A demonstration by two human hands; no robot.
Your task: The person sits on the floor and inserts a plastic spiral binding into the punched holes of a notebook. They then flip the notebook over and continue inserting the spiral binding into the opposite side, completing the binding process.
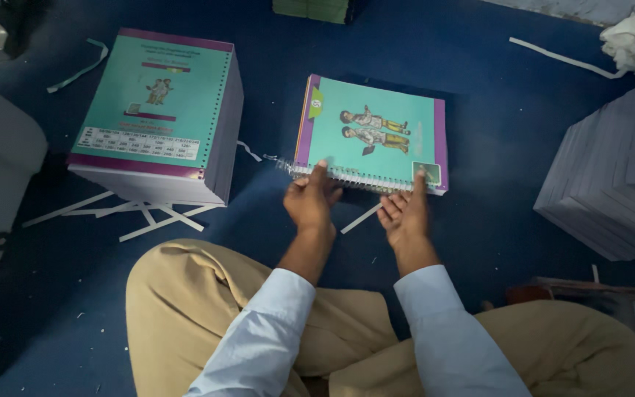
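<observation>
Directly ahead of the crossed legs, at twelve o'clock, a teal spiral-bound book (371, 134) lies flat on the blue floor (479, 220). Its wire spiral (339, 176) runs along the near edge, so the long axis goes roughly nine to three, tilted a little down toward three.

Left hand (311, 202): fingers curled, thumb up over the spiral near its nine o'clock end. It pinches that edge of the book. A loose tail of wire sticks out past it toward nine.

Right hand (404, 213): fingers nearly straight, tips laid on the spiral edge toward the three o'clock corner. Pressing or steadying; I cannot tell if anything is pinched.

Both hands sit at six o'clock of the book, about equally near it. The left is closer to the free wire end.

At ten o'clock, well apart, stands a tall stack of teal-covered books (157, 121) with paper strips (141, 213) under it. At three o'clock is a grey stack of sheets (611, 176). One loose strip lies between the hands.
</observation>
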